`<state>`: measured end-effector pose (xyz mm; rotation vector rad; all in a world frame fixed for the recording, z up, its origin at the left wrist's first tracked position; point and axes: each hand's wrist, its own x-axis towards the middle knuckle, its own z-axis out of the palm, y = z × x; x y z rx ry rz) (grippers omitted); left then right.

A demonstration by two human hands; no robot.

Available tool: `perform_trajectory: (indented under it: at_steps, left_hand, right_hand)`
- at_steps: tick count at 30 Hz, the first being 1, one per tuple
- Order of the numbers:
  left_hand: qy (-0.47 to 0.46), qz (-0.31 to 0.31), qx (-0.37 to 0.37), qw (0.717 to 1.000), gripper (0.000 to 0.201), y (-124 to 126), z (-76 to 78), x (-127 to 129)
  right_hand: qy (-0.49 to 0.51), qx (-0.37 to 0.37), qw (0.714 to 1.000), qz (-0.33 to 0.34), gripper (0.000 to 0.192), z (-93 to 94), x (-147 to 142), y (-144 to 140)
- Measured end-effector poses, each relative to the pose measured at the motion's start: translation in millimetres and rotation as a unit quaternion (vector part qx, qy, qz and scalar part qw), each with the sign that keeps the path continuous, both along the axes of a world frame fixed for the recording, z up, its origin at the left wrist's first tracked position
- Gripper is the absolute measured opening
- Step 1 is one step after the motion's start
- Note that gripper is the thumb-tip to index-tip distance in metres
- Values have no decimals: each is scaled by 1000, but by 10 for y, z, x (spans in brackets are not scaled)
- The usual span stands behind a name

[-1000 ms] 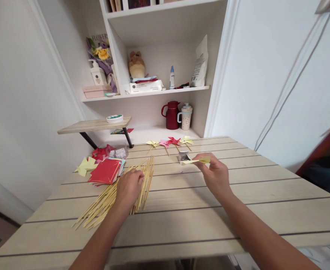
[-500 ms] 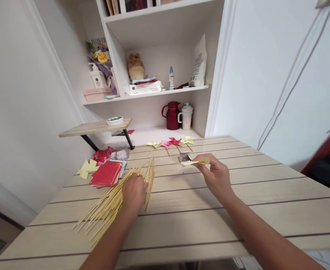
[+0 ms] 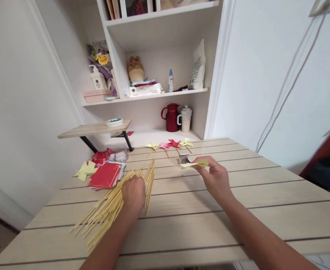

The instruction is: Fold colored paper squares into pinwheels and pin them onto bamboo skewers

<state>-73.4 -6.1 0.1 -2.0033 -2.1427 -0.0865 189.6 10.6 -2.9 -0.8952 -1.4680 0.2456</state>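
My left hand (image 3: 133,191) rests closed on a loose pile of thin wooden sticks (image 3: 104,212), its fingertips hidden among them, so what it grips cannot be made out. Several sticks (image 3: 150,183) lie just right of that hand. Between the thumb and fingers of my right hand (image 3: 215,176), a yellow paper pinwheel (image 3: 201,162) is pinched edge-on above the table. Just beyond it stands a small open box (image 3: 184,158) with tiny shiny pieces inside. Several finished pinwheels on sticks, among them a red pinwheel (image 3: 174,143), lie in a row farther back.
Left of the sticks are a stack of coloured paper squares (image 3: 105,175), yellow folded paper (image 3: 85,170) and a clear container (image 3: 119,155). A small raised shelf (image 3: 94,129) stands behind. A red jug (image 3: 171,117) and a cup (image 3: 185,119) stand at the back.
My left hand has curled more tightly at the sticks. The right hand keeps its pinch on the yellow pinwheel, almost still. The view has shifted slightly.
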Motion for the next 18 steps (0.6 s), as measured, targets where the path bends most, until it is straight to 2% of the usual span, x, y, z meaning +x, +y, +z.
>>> perform_trajectory:
  at_steps: [5,10,15,18]
  left_hand:
    - [6,-8,15,1000,33,40,39,-29]
    - [-34,-60,59,996,29,272,131,6]
    - [-57,-95,23,994,27,545,194,64]
    - [-64,-170,-13,983,25,631,256,4]
  right_hand:
    - [-3,12,1000,-1,13,7,7,10]
    - [5,7,1000,3,12,29,6,0]
    - [18,1,1000,9,12,44,16,-15]
    - [26,-2,1000,2,11,44,31,-19]
